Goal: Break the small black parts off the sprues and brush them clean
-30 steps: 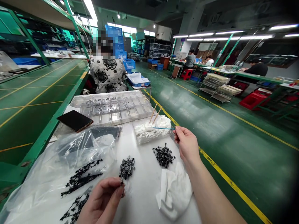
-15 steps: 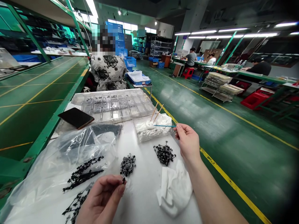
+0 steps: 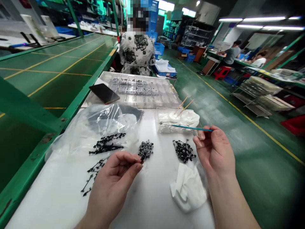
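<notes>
My left hand point(image 3: 113, 181) pinches a small black part point(image 3: 141, 162) between thumb and fingers, just below a pile of small black ring parts point(image 3: 145, 149) on the white table point(image 3: 143, 203). My right hand point(image 3: 214, 149) holds a thin blue stick point(image 3: 188, 128) by its end, its tip pointing left over a clear dish of white wadding point(image 3: 177, 121). A second pile of black parts point(image 3: 184, 151) lies left of that hand. Black sprue strips point(image 3: 105, 144) lie by a clear plastic bag point(image 3: 105, 124).
A crumpled white cloth point(image 3: 188, 189) lies near the right table edge. A clear compartment tray point(image 3: 140, 90) and a dark phone point(image 3: 104, 93) sit further back. A person in a floral top point(image 3: 137, 52) sits beyond. Green shelving point(image 3: 47, 76) runs along the left; other workers sit at far right.
The view has swung left and down, so table things sit more to the right. My right hand has drawn the blue stick back toward me. My left hand keeps its pinch.
</notes>
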`<state>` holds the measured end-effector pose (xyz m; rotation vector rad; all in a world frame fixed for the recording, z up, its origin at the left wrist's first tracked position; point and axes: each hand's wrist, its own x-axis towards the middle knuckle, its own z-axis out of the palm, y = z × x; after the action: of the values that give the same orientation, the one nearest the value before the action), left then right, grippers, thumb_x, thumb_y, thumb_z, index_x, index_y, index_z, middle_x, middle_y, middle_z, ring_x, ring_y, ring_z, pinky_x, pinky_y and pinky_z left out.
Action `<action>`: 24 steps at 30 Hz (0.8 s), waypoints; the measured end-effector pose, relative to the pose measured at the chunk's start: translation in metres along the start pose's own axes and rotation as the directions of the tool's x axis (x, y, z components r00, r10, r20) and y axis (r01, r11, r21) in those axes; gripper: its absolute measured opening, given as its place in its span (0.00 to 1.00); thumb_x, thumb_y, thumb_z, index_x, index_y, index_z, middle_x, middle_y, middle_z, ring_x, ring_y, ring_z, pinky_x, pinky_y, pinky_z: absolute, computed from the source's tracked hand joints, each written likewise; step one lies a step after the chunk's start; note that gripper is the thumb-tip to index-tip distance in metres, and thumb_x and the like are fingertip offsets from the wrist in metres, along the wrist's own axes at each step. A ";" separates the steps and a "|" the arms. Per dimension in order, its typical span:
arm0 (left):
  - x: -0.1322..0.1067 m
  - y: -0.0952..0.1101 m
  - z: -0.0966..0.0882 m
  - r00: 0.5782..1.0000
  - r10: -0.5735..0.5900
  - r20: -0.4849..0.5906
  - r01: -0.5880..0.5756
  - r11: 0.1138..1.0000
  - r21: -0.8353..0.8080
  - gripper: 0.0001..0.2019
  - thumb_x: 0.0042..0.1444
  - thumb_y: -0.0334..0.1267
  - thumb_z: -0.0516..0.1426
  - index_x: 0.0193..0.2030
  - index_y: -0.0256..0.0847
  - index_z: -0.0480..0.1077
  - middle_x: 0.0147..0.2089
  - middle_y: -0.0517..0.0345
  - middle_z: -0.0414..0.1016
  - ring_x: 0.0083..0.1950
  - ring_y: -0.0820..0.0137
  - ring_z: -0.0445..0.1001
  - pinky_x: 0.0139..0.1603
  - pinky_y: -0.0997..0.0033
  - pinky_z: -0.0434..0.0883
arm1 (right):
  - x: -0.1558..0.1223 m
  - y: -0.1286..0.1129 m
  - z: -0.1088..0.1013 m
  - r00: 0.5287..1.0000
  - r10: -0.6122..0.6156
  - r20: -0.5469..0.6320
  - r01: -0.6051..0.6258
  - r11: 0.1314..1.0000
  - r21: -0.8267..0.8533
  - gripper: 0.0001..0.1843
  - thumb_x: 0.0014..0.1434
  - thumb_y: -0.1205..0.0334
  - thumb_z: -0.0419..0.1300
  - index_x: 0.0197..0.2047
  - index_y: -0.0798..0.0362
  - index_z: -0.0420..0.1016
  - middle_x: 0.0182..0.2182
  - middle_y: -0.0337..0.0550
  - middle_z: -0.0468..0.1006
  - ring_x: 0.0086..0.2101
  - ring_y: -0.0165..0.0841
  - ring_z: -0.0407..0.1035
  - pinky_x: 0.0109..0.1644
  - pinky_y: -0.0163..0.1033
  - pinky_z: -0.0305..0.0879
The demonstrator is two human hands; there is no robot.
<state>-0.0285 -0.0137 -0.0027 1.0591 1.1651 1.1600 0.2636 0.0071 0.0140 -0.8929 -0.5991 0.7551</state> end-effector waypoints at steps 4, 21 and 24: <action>-0.001 0.006 0.002 0.998 0.057 -0.014 -0.058 0.995 -0.086 0.09 0.59 0.37 0.72 0.37 0.44 0.75 0.41 0.60 0.84 0.42 0.73 0.84 0.45 0.81 0.81 | -0.015 0.003 0.009 0.994 0.067 0.089 -0.069 0.997 0.021 0.15 0.50 0.53 0.82 0.37 0.45 0.85 0.33 0.35 0.77 0.27 0.25 0.63 0.27 0.33 0.62; -0.003 0.003 0.003 0.995 0.100 -0.029 -0.100 0.994 -0.031 0.11 0.57 0.38 0.74 0.35 0.44 0.76 0.39 0.60 0.84 0.43 0.68 0.84 0.40 0.77 0.82 | -0.026 0.007 0.015 0.982 0.109 0.156 -0.108 0.994 -0.014 0.15 0.51 0.48 0.81 0.34 0.45 0.83 0.29 0.33 0.69 0.27 0.25 0.60 0.27 0.33 0.59; -0.002 0.004 0.004 0.994 0.110 -0.018 -0.110 0.993 -0.032 0.10 0.58 0.38 0.73 0.35 0.44 0.76 0.39 0.61 0.84 0.42 0.70 0.84 0.41 0.80 0.82 | -0.026 0.007 0.016 0.983 0.105 0.149 -0.103 0.994 -0.025 0.16 0.50 0.48 0.81 0.34 0.45 0.83 0.29 0.33 0.69 0.27 0.24 0.60 0.27 0.32 0.59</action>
<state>-0.0248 -0.0150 0.0016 1.1016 1.1074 1.2719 0.2338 -0.0024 0.0121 -0.8933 -0.6962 0.9189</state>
